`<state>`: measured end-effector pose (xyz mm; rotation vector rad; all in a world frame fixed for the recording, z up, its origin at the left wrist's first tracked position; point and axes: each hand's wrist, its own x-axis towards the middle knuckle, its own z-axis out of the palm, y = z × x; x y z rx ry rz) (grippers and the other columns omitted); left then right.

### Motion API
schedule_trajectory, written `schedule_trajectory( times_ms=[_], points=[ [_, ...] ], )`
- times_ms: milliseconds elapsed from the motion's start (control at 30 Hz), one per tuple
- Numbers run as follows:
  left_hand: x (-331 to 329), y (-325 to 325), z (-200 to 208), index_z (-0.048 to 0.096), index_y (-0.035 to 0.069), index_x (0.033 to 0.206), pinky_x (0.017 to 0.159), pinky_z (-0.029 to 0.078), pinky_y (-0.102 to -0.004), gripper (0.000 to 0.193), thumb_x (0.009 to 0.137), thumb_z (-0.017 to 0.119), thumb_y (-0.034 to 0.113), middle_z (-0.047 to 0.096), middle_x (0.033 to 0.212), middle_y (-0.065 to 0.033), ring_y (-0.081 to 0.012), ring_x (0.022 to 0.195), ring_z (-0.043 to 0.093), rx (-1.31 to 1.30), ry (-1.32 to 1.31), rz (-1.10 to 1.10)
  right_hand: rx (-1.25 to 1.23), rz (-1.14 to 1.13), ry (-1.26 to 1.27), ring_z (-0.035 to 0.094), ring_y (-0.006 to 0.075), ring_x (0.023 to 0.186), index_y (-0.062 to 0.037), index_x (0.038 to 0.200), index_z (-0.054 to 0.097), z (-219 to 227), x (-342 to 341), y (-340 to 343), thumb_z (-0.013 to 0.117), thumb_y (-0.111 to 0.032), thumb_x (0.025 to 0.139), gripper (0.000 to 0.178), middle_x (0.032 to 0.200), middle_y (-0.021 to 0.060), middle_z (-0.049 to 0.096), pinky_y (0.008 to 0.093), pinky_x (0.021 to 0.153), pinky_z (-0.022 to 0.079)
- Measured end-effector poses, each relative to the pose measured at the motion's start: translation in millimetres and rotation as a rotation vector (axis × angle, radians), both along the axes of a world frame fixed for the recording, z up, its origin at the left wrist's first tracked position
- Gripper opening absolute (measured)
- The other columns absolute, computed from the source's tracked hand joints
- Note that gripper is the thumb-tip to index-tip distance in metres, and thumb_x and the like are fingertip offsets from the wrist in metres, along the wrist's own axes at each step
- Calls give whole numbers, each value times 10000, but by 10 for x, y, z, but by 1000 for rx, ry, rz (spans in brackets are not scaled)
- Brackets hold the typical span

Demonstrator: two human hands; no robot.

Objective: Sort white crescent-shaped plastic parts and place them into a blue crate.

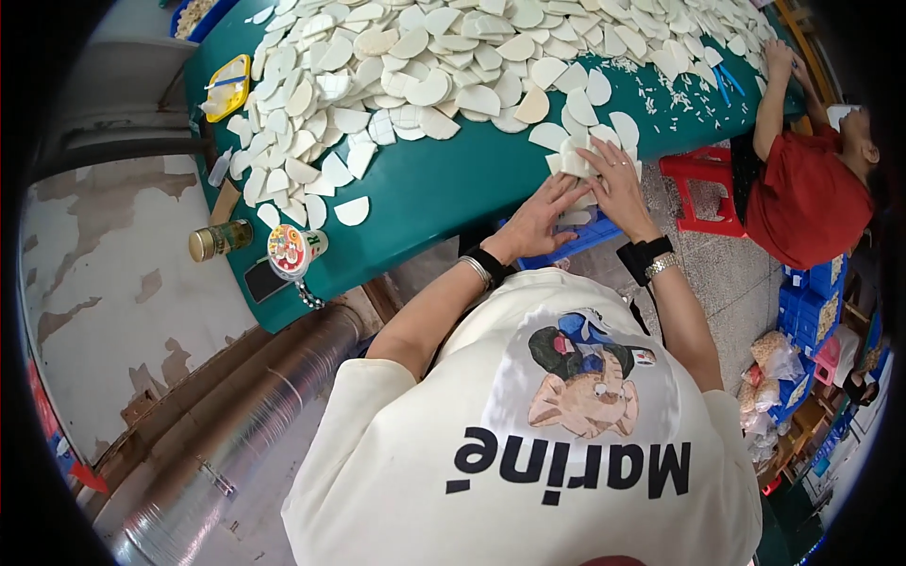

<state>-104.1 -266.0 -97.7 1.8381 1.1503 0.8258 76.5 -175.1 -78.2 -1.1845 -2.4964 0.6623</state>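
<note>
Both my hands are at the near edge of the green table, over a cluster of flat white half-round foam-like pieces [572,158]. My left hand [538,224] stretches its fingers toward the pieces, thumb apart, and I see nothing gripped in it. Beside it, my right hand [618,184] lies with fingers extended across the pieces, touching them. What is under the fingertips is partly hidden. Below the hands, a blue crate [585,238] sits under the table edge with some pale pieces above it.
A big heap of similar half-round pieces [415,80] covers the far table [415,193]. At left are a yellow tray [227,88], a jar [220,241], a lidded cup [294,249] and a phone [265,280]. Another person in red [816,198] works at right near a red stool [706,191].
</note>
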Motion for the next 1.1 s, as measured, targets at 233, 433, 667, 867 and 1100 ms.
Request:
schedule_trajectory(
  times_ms=[233, 433, 667, 867, 1100],
  points=[
    [-703, 69, 208, 518, 117, 1286, 1070, 333, -415, 537, 777, 690, 146, 500, 1347, -93, -315, 1309, 384, 13, -84, 271, -67, -118, -44, 598, 294, 1006, -85, 1034, 666, 196, 111, 68, 581, -107, 851, 204, 1039, 106, 665, 480, 1027, 336],
    [-1563, 384, 172, 481, 91, 1307, 1058, 316, -438, 676, 724, 753, 297, 384, 1406, -200, -374, 1282, 359, 135, 293, 810, 54, -251, -55, 574, 354, 1020, -94, 1199, 574, 56, -190, 796, 626, -204, 841, 378, 1166, 152, 605, 411, 970, 414],
    [-1606, 691, 186, 359, 286, 1418, 1049, 221, -605, 842, 703, 727, 536, 127, 1507, -239, -509, 1322, 210, -4, 580, 659, -176, -415, -375, 160, 436, 1381, -294, 1442, 296, -41, -850, 1108, 632, -549, 777, 787, 1531, 120, 184, 688, 1000, 234],
    [-1165, 603, 198, 377, 398, 1391, 993, 150, -732, 840, 657, 782, 444, 130, 1532, -143, -551, 1339, 111, -44, 571, 366, -43, -465, -374, 175, 405, 1387, -274, 1434, 328, -281, -666, 597, 579, -437, 858, 649, 1524, 79, 229, 692, 1022, 183],
    [-689, 527, 186, 439, 410, 1347, 998, 134, -754, 834, 621, 825, 269, 77, 1558, -59, -439, 1406, 12, -5, 428, -50, 152, -417, -300, 205, 367, 1383, -205, 1410, 382, -280, -409, 104, 543, -302, 902, 542, 1504, 79, 273, 545, 1095, 173]
  ],
)
